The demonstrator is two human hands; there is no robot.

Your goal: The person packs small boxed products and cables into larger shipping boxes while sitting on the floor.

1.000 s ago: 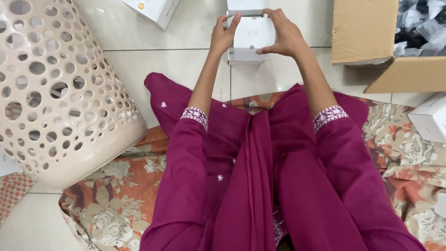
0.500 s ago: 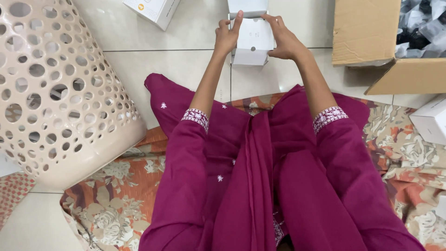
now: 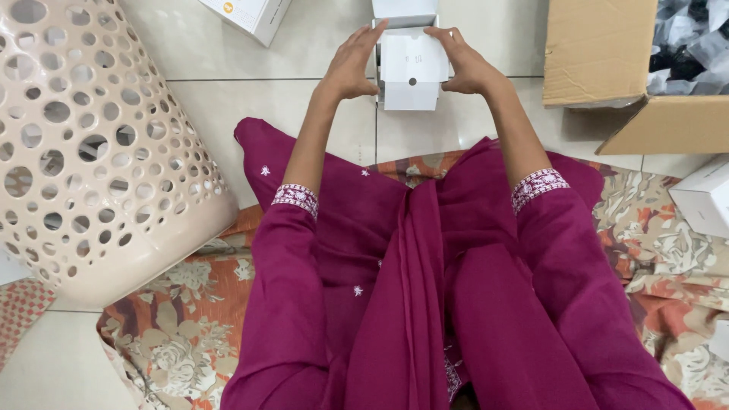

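Observation:
A small white cardboard box with its top flaps up rests on the tiled floor ahead of my knees. My left hand grips its left side, fingers curled over the top edge. My right hand holds the right side the same way. A folded white flap with a small round hole faces me between the two hands. Both arms wear magenta sleeves with embroidered cuffs.
A beige perforated plastic basket lies tilted at the left. An open brown carton holding grey wrapped items sits at the upper right. Other white boxes lie at the top left and at the right edge. A floral cloth covers the floor under me.
Both hands have shifted on the box: the fingers slid from over its front to its two sides, and the holed flap now shows between them.

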